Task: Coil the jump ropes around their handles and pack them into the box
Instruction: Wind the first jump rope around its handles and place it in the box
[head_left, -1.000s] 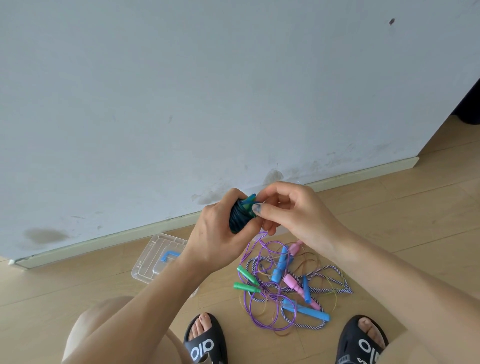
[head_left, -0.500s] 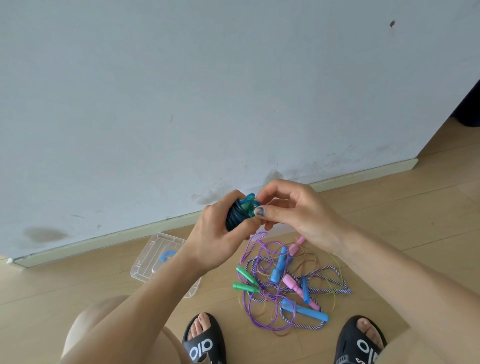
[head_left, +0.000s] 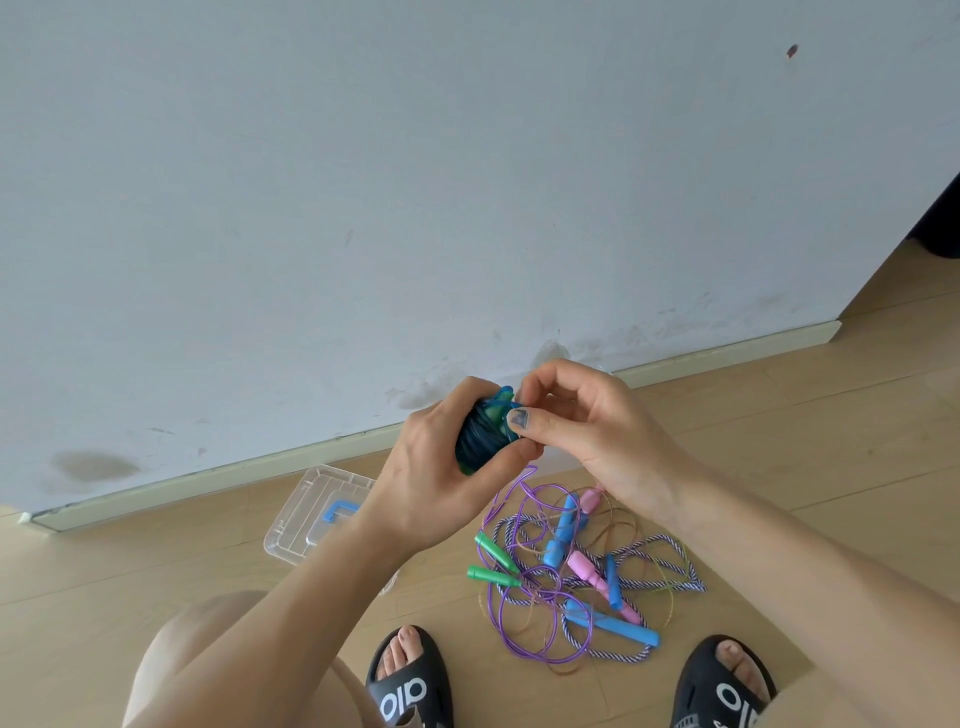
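While left hand (head_left: 441, 483) grips coiled rope bundle (head_left: 480, 434), right hand (head_left: 587, 431) pinches its end, box (head_left: 306, 519) half hidden

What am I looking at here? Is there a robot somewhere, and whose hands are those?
No robot: a person wears a camera on the head, looking down at their own hands and sandalled feet. The left hand grips a dark blue coiled rope; the right hand pinches its end. On the wooden floor lies a tangle of ropes with green, blue and pink handles. A clear plastic box sits by the wall, partly behind the left arm.
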